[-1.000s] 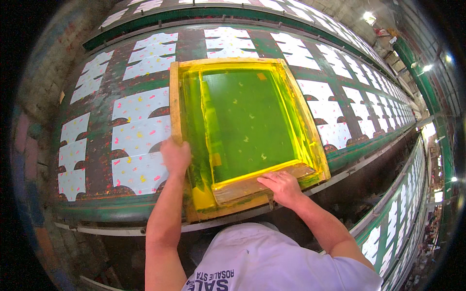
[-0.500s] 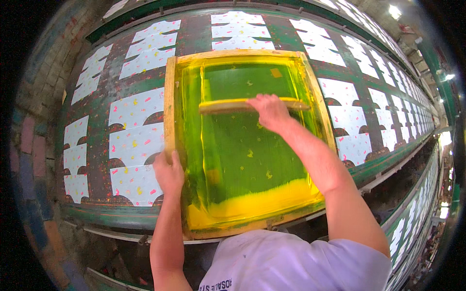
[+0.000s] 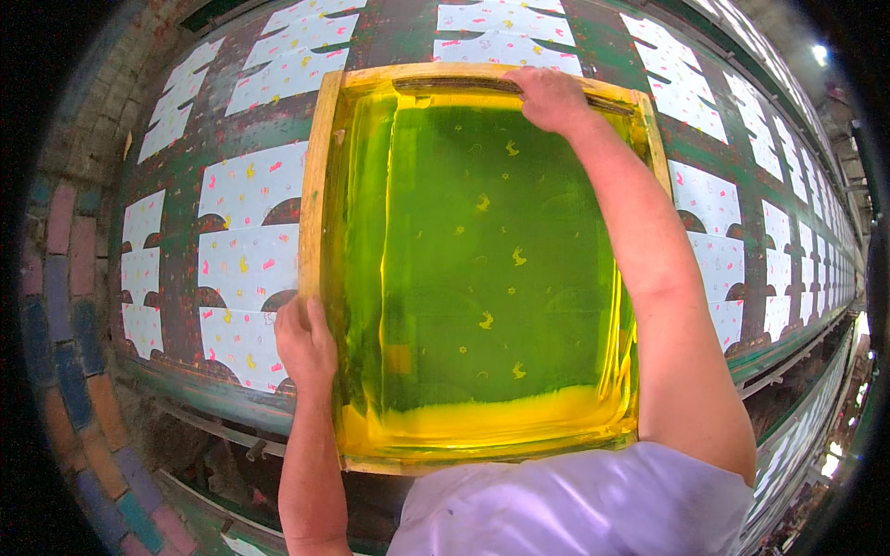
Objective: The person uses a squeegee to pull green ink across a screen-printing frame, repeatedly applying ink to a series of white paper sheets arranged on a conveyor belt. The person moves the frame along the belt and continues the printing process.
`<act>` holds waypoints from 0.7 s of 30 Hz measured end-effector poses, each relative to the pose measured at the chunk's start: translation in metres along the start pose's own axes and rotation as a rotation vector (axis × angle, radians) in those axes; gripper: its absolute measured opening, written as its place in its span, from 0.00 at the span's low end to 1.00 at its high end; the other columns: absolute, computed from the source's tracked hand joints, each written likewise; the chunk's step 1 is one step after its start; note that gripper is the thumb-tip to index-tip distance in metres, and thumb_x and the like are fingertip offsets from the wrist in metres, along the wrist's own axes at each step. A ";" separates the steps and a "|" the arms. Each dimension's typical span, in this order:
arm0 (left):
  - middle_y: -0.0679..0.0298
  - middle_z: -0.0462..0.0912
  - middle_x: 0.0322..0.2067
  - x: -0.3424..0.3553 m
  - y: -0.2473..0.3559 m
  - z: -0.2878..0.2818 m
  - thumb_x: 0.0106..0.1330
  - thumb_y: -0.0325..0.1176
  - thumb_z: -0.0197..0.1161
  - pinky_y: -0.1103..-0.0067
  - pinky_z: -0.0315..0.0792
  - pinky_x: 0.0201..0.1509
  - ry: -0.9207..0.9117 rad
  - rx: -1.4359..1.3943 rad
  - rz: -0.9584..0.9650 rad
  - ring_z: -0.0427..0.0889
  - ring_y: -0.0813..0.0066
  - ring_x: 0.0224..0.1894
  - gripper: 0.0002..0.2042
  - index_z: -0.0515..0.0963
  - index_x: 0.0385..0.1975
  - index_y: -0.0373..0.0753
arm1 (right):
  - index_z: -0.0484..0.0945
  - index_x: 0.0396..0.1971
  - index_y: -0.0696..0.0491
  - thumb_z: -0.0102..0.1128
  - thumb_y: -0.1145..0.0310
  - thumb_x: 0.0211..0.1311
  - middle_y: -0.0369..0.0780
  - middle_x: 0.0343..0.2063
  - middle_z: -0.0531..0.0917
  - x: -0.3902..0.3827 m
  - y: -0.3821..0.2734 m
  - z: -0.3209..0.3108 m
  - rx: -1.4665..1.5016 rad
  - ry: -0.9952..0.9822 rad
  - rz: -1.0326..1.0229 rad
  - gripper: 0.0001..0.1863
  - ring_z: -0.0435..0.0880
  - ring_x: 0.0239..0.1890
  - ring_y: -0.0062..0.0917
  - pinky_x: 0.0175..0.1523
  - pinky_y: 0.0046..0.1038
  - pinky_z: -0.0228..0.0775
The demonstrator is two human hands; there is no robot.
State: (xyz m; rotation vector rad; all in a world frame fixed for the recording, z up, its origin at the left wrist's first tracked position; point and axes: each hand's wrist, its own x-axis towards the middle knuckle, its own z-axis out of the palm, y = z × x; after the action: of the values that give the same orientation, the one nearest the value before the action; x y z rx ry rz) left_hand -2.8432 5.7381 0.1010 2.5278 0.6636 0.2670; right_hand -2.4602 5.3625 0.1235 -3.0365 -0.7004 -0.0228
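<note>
A wooden-framed printing screen (image 3: 318, 176) lies on the long table, its green mesh (image 3: 436, 269) dotted with small pale motifs. Along the near side of the mesh runs a thick band of yellow ink (image 3: 501, 415), with more streaks down both sides. My left hand (image 3: 306, 345) is closed around the frame's left side, towards the near corner. At the far side, my right hand (image 3: 554, 100) grips the wooden squeegee (image 3: 454, 85), which rests against the inner edge of the frame. Its fingertips are partly hidden behind the squeegee and the frame rail.
White fabric pieces (image 3: 250, 185) with small pink and yellow prints lie in rows on the dark table (image 3: 181, 236), left, right and beyond the screen. Metal rails (image 3: 250, 451) run below the table's near edge. A brick floor (image 3: 69, 371) lies at the left.
My right hand has pushed the squeegee from the upper middle of the mesh to the far frame edge. My left hand stays on the frame's left side. The view has shifted slightly.
</note>
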 end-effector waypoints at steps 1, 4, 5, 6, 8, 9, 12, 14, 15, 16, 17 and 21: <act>0.45 0.86 0.50 0.001 -0.001 0.000 0.84 0.42 0.62 0.56 0.76 0.62 -0.015 0.010 -0.005 0.83 0.41 0.55 0.19 0.83 0.54 0.28 | 0.83 0.70 0.40 0.57 0.76 0.68 0.47 0.60 0.90 0.002 0.002 0.000 0.010 -0.020 -0.018 0.31 0.90 0.62 0.43 0.67 0.49 0.84; 0.45 0.86 0.50 0.002 -0.001 -0.001 0.84 0.43 0.62 0.56 0.76 0.62 -0.039 0.036 -0.030 0.83 0.40 0.55 0.19 0.83 0.54 0.28 | 0.83 0.70 0.44 0.55 0.77 0.65 0.49 0.63 0.88 0.005 0.009 -0.010 0.064 -0.102 -0.045 0.33 0.87 0.65 0.47 0.74 0.50 0.78; 0.44 0.86 0.50 0.003 -0.001 -0.001 0.84 0.43 0.62 0.56 0.76 0.62 -0.043 0.044 -0.037 0.83 0.40 0.55 0.19 0.83 0.54 0.28 | 0.83 0.70 0.44 0.56 0.77 0.65 0.49 0.62 0.89 0.002 0.008 -0.015 0.082 -0.135 -0.069 0.32 0.87 0.66 0.48 0.74 0.50 0.78; 0.44 0.86 0.50 0.004 -0.001 -0.001 0.84 0.43 0.62 0.56 0.76 0.62 -0.044 0.039 -0.030 0.83 0.40 0.55 0.19 0.83 0.54 0.27 | 0.83 0.69 0.45 0.56 0.76 0.65 0.49 0.62 0.89 -0.004 0.003 -0.017 0.103 -0.138 -0.093 0.32 0.87 0.66 0.48 0.74 0.50 0.77; 0.44 0.86 0.50 0.004 0.000 -0.001 0.84 0.43 0.63 0.57 0.76 0.62 -0.045 0.029 -0.020 0.82 0.40 0.55 0.20 0.83 0.53 0.27 | 0.85 0.67 0.46 0.57 0.75 0.65 0.49 0.59 0.90 -0.023 -0.005 -0.027 0.127 -0.163 -0.110 0.30 0.87 0.65 0.48 0.73 0.50 0.78; 0.43 0.86 0.50 0.004 0.000 -0.002 0.84 0.43 0.63 0.56 0.76 0.62 -0.049 0.029 -0.005 0.82 0.39 0.55 0.20 0.83 0.53 0.27 | 0.85 0.66 0.46 0.58 0.76 0.64 0.49 0.59 0.90 -0.037 -0.012 -0.030 0.140 -0.197 -0.123 0.29 0.88 0.64 0.48 0.72 0.50 0.79; 0.43 0.86 0.50 0.005 0.000 -0.003 0.84 0.44 0.62 0.56 0.76 0.62 -0.050 0.040 0.024 0.83 0.39 0.55 0.21 0.83 0.53 0.27 | 0.86 0.63 0.46 0.59 0.75 0.64 0.49 0.56 0.91 -0.084 -0.037 -0.042 0.162 -0.303 -0.122 0.27 0.90 0.60 0.48 0.68 0.50 0.82; 0.42 0.86 0.50 0.005 -0.001 -0.004 0.84 0.46 0.61 0.55 0.76 0.62 -0.046 0.053 0.044 0.83 0.38 0.55 0.21 0.84 0.52 0.27 | 0.89 0.56 0.44 0.61 0.74 0.64 0.47 0.50 0.93 -0.125 -0.058 -0.047 0.178 -0.266 -0.157 0.21 0.92 0.55 0.48 0.62 0.53 0.85; 0.42 0.86 0.50 0.006 0.000 -0.006 0.84 0.46 0.61 0.55 0.76 0.62 -0.052 0.048 0.049 0.83 0.38 0.55 0.22 0.84 0.52 0.27 | 0.89 0.54 0.44 0.62 0.74 0.63 0.47 0.48 0.93 -0.147 -0.069 -0.049 0.180 -0.254 -0.157 0.20 0.93 0.53 0.48 0.60 0.53 0.86; 0.41 0.86 0.51 0.006 0.000 -0.007 0.84 0.47 0.61 0.54 0.76 0.62 -0.061 0.051 0.051 0.83 0.38 0.56 0.23 0.84 0.53 0.27 | 0.89 0.53 0.45 0.61 0.74 0.63 0.47 0.47 0.93 -0.169 -0.080 -0.051 0.191 -0.282 -0.146 0.20 0.93 0.53 0.48 0.60 0.52 0.86; 0.41 0.86 0.51 0.005 0.001 -0.008 0.84 0.48 0.61 0.54 0.76 0.62 -0.069 0.061 0.051 0.83 0.38 0.57 0.23 0.84 0.54 0.27 | 0.89 0.53 0.46 0.61 0.74 0.62 0.47 0.47 0.93 -0.190 -0.091 -0.054 0.199 -0.327 -0.119 0.19 0.93 0.53 0.47 0.59 0.52 0.86; 0.40 0.85 0.57 0.001 0.002 -0.012 0.83 0.49 0.62 0.53 0.76 0.64 -0.060 -0.019 0.060 0.83 0.37 0.61 0.26 0.82 0.61 0.28 | 0.88 0.59 0.44 0.61 0.76 0.64 0.46 0.47 0.92 -0.278 -0.136 -0.060 0.169 -0.341 -0.109 0.24 0.93 0.53 0.46 0.60 0.50 0.86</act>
State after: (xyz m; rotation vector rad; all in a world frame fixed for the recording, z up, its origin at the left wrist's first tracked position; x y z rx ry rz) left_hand -2.8455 5.7421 0.1119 2.5294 0.5606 0.2162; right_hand -2.7704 5.3617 0.1809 -2.8630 -0.8375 0.5345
